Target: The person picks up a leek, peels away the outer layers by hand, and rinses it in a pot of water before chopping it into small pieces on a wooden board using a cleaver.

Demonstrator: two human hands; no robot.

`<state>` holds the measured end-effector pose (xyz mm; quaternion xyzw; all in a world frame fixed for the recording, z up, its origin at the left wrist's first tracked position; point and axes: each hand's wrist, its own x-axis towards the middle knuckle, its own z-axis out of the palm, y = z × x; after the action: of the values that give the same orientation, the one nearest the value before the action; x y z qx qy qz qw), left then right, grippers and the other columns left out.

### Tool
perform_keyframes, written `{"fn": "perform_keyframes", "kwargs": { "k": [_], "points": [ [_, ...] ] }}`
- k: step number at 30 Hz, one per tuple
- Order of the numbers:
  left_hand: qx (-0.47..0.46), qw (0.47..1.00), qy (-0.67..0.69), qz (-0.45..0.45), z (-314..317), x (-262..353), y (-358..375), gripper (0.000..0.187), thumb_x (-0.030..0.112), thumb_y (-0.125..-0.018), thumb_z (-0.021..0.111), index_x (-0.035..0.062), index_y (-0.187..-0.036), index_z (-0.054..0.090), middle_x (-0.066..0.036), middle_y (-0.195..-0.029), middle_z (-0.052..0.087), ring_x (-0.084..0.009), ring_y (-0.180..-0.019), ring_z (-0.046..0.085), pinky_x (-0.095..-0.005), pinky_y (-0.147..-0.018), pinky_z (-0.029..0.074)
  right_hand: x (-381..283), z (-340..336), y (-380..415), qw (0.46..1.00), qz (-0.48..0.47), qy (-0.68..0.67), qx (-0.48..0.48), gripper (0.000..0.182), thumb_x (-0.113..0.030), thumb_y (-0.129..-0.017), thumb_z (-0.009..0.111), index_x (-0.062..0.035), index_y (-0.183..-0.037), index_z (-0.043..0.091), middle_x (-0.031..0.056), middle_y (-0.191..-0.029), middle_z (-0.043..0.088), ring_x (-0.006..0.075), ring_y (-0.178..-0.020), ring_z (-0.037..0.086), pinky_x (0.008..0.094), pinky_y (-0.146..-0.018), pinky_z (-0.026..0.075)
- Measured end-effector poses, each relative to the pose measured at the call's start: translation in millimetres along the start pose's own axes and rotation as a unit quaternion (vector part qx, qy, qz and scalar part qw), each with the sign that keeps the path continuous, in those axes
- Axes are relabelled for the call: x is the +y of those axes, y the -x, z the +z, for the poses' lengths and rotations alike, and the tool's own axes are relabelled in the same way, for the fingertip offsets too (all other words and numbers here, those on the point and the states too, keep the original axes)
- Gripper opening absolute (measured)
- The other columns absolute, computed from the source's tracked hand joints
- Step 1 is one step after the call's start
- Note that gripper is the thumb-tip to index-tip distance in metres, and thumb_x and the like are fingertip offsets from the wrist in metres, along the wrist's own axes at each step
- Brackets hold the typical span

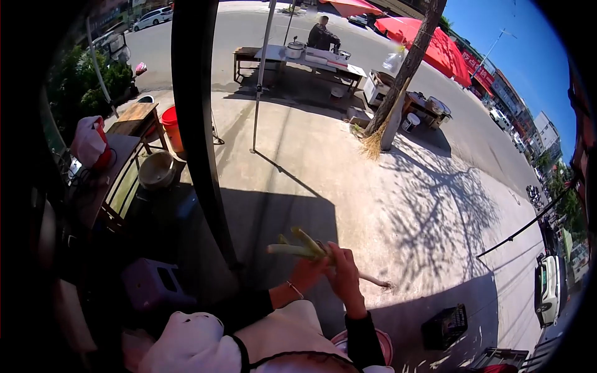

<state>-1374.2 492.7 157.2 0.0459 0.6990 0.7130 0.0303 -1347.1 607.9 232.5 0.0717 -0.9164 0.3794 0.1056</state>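
A large green onion lies crosswise in front of me, held between both my hands over my pale apron. Its short green leaf stubs point left, while the white stalk ends in dark roots on the right. My left hand, with a bracelet at the wrist, is closed round the leafy part. Just right of it, my right hand is closed on the stalk, with the root end sticking out beyond it. Some of the fingers hide one another. Beneath my right forearm shows the rim of a pink basin.
A dark post stands close ahead. On the left are a purple stool, a metal pot and a red bucket. A black crate sits at lower right. A broom leans on a tree; a person is at a far table.
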Motion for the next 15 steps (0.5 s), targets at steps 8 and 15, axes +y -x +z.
{"fn": "perform_keyframes", "kwargs": {
  "k": [8, 15],
  "points": [
    [-0.053, 0.991, 0.122, -0.001, -0.6, -8.9, -123.0, 0.025, 0.017, -0.086, 0.057, -0.0029, -0.102, 0.057, -0.010, -0.093, 0.064, -0.0144, -0.081, 0.063, -0.0258, -0.066, 0.053, 110.3, -2.3, -128.5, 0.980, -0.043, -0.187, -0.046, 0.024, 0.000, -0.073, 0.068, -0.0023, -0.096, 0.065, 0.0054, -0.083, 0.061, 0.0090, -0.059, 0.053, 0.0219, -0.053, 0.043],
    [0.052, 0.998, -0.030, 0.035, 35.7, -21.1, -199.8, 0.021, 0.015, -0.087, 0.057, 0.0006, -0.101, 0.052, -0.009, -0.090, 0.061, -0.0146, -0.079, 0.063, -0.0267, -0.069, 0.054, 153.0, -10.7, -229.1, 0.966, -0.076, -0.224, -0.101, 0.014, -0.003, -0.073, 0.067, -0.0015, -0.088, 0.069, 0.0073, -0.080, 0.064, 0.0143, -0.070, 0.059, 0.0263, -0.060, 0.047]
  ]
}}
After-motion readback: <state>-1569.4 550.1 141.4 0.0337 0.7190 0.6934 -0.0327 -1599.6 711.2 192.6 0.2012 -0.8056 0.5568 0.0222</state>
